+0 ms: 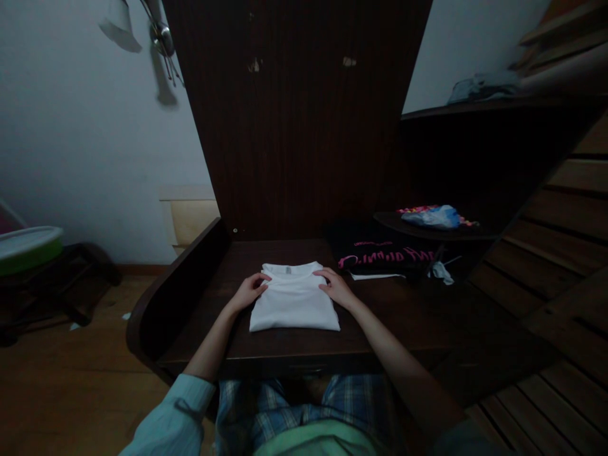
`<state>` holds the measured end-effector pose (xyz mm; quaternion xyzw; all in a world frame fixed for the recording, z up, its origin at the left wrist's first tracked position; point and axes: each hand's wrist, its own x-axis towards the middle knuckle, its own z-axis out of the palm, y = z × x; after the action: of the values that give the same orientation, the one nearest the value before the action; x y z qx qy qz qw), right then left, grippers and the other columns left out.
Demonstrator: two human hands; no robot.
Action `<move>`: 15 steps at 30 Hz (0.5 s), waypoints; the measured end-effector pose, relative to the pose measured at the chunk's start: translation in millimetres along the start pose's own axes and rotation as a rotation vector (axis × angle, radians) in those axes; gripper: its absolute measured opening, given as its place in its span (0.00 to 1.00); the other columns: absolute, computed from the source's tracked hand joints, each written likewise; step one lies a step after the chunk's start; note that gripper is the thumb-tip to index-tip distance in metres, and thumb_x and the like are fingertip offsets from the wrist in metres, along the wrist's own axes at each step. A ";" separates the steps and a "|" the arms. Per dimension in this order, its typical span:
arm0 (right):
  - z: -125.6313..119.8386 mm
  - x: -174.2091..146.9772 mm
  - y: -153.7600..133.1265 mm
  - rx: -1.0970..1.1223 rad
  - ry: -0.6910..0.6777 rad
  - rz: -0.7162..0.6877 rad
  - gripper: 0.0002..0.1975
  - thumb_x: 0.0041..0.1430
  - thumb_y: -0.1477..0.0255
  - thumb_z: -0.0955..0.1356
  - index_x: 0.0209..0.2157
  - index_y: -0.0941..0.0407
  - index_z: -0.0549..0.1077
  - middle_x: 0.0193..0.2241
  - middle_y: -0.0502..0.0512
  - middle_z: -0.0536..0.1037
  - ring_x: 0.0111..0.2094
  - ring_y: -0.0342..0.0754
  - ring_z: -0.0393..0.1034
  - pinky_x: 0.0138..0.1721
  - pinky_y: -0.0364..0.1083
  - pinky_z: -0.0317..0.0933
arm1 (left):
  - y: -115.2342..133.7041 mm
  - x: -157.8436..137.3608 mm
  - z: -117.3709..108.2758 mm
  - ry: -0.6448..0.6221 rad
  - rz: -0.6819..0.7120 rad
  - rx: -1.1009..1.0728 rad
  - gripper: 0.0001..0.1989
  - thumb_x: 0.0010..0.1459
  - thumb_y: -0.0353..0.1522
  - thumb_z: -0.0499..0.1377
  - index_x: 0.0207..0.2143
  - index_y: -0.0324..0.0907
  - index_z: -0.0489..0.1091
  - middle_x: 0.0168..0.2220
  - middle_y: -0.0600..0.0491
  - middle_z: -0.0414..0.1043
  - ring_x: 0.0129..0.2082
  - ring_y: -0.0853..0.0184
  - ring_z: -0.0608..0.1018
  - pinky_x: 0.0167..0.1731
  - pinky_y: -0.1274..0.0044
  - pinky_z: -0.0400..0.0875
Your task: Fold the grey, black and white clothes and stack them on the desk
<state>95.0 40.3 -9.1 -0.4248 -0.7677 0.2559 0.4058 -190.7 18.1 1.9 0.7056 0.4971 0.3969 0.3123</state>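
Note:
A white T-shirt (294, 307) lies folded into a neat block on the dark wooden desktop, its neckline at the far side with a small grey mark inside the collar. My left hand (249, 291) rests on the shirt's far left corner, fingertips touching the cloth beside the neckline. On the opposite corner lies my right hand (338, 288), its thumb and fingers apart on the fabric. Both hands press lightly on top, and neither appears to grip the cloth.
A black folded garment with pink lettering (387, 256) lies at the back right. Above it, a small shelf (389, 220) holds a blue-and-white plastic packet (437, 217). The desk's raised side panel (156, 310) stands on the left. Wooden slats (560, 221) rise at the right.

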 end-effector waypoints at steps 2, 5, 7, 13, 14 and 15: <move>1.1 0.0 4.0 0.003 0.014 0.023 0.22 0.41 0.82 0.63 0.42 0.55 0.70 0.47 0.57 0.65 0.46 0.49 0.62 0.41 0.47 0.61 | -0.8 0.3 -0.4 -0.022 0.003 0.010 0.15 0.46 0.35 0.57 0.38 0.39 0.70 0.38 0.50 0.72 0.39 0.62 0.72 0.41 0.72 0.65; 2.8 -0.6 7.9 -0.010 0.042 0.039 0.27 0.42 0.81 0.64 0.47 0.55 0.67 0.53 0.59 0.60 0.49 0.51 0.61 0.44 0.49 0.61 | -4.8 1.8 0.2 -0.015 0.028 0.025 0.21 0.45 0.34 0.57 0.44 0.40 0.68 0.49 0.48 0.67 0.52 0.58 0.65 0.53 0.67 0.54; 3.5 -1.0 8.6 -0.028 0.067 0.023 0.29 0.42 0.81 0.64 0.50 0.55 0.64 0.54 0.59 0.58 0.48 0.50 0.61 0.45 0.50 0.61 | -8.8 3.1 0.9 -0.005 0.045 0.044 0.25 0.45 0.34 0.57 0.49 0.39 0.65 0.54 0.47 0.61 0.56 0.58 0.59 0.56 0.66 0.48; 4.6 1.0 10.9 -0.098 0.078 0.054 0.28 0.42 0.78 0.66 0.50 0.56 0.65 0.52 0.61 0.61 0.36 0.47 0.67 0.42 0.50 0.63 | -15.6 4.3 1.1 0.019 0.070 0.129 0.32 0.46 0.33 0.56 0.56 0.40 0.55 0.61 0.47 0.45 0.60 0.58 0.48 0.57 0.67 0.46; 4.9 1.6 11.8 -0.112 0.074 0.076 0.27 0.42 0.77 0.66 0.48 0.58 0.66 0.50 0.62 0.62 0.33 0.46 0.67 0.41 0.50 0.63 | -15.4 4.1 0.9 0.017 0.066 0.137 0.33 0.46 0.33 0.56 0.56 0.40 0.54 0.62 0.47 0.43 0.61 0.58 0.48 0.57 0.67 0.47; 5.1 2.0 12.6 -0.123 0.070 0.092 0.25 0.43 0.76 0.66 0.47 0.58 0.67 0.49 0.62 0.64 0.31 0.45 0.67 0.41 0.49 0.63 | -14.8 3.9 0.8 0.014 0.061 0.142 0.33 0.46 0.32 0.56 0.57 0.40 0.54 0.62 0.46 0.42 0.61 0.58 0.48 0.56 0.67 0.48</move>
<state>95.7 48.2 -20.4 -0.4924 -0.7470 0.2116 0.3933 -196.0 26.4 -9.8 0.7379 0.5043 0.3752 0.2458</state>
